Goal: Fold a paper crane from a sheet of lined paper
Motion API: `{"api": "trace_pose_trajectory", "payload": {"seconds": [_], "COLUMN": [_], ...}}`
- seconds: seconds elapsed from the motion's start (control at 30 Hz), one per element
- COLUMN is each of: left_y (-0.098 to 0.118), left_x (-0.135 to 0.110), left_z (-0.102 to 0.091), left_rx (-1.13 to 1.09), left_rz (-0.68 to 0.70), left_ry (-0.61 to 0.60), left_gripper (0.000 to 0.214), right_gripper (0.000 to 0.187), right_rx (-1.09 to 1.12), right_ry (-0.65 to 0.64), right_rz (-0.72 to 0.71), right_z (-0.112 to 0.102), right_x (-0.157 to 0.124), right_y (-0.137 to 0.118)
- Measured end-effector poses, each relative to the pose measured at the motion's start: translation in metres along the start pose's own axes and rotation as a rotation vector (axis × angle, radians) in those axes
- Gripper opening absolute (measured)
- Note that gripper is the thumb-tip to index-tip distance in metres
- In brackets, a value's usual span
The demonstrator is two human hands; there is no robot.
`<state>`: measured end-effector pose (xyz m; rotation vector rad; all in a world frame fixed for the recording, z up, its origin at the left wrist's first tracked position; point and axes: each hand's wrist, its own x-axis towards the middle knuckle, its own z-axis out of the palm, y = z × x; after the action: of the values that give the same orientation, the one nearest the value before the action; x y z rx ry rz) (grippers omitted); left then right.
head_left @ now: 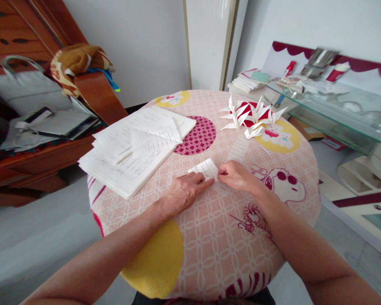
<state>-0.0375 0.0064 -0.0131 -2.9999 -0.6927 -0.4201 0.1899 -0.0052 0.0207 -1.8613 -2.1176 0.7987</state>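
A small piece of printed paper, partly covered by fingers, lies on the cloth-covered round table. My left hand rests on its near left part, fingers stretched out and pressing it down. At the paper's right edge, my right hand is closed, thumb and fingers pinching that edge. Just beyond my right hand lies a pale printed paper strip. Several white folded paper cranes stand together at the table's far right, on and around a red patch.
To the left, a thick stack of printed sheets reaches the table's edge. A glass shelf with cups and papers adjoins on the right. A wooden chair at left holds a bag and a brown cloth.
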Motion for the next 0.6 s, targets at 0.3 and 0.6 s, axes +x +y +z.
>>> {"api": "trace_pose_trajectory", "payload": {"seconds": [0.3,0.6], "left_y": [0.006,0.010], "left_x": [0.004,0.007], "left_z": [-0.001,-0.001], "left_rx": [0.088,0.099], "left_rz": [-0.009,-0.042], "left_ry": [-0.043,-0.055], "left_gripper": [0.032,0.031], "right_gripper": [0.016,0.018], "right_rx": [-0.044,-0.085], "right_ry": [0.007,0.041], "right_rz": [0.015,0.039], "right_z": [0.000,0.003], "right_x": [-0.002,-0.005], "right_y": [-0.002,-0.008]}}
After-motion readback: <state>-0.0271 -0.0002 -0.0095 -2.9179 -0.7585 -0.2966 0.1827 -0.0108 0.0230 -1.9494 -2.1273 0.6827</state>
